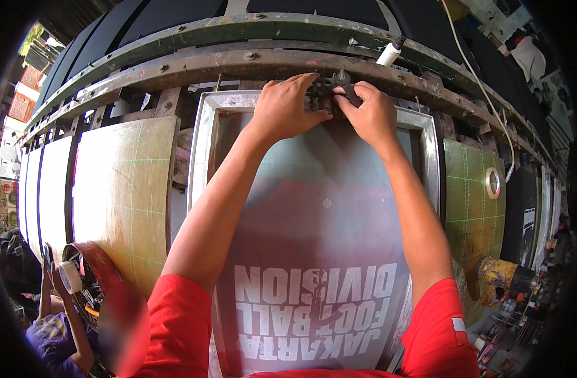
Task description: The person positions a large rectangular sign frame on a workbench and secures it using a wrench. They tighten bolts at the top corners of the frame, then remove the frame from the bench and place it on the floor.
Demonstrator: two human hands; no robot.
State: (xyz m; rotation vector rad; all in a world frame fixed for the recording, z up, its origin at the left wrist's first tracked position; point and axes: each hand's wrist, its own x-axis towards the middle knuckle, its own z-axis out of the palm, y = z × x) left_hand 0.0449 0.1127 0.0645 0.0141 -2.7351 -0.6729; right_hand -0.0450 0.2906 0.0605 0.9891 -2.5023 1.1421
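A silk-screen frame (pixel 430 164) with a pale metal rim lies before me, and reversed white lettering shows on its mesh (pixel 320 227). At the middle of its far edge is a dark metal clamp (pixel 320 94). My left hand (pixel 285 108) grips the clamp's left side, fingers on its far part and thumb along the near side. Just to the right, my right hand (pixel 371 113) pinches a dark metal wrench (pixel 348 93), whose head is at a bolt by the clamp. The fingers partly hide the clamp and bolt.
A long bolted metal rail (pixel 206 66) runs behind the frame, with a white bottle (pixel 390 51) on it. Gridded boards (pixel 121 183) flank the frame. A tape roll (pixel 493 183) lies at right, near a yellow power tool (pixel 499 275). Another person (pixel 58 334) is at lower left.
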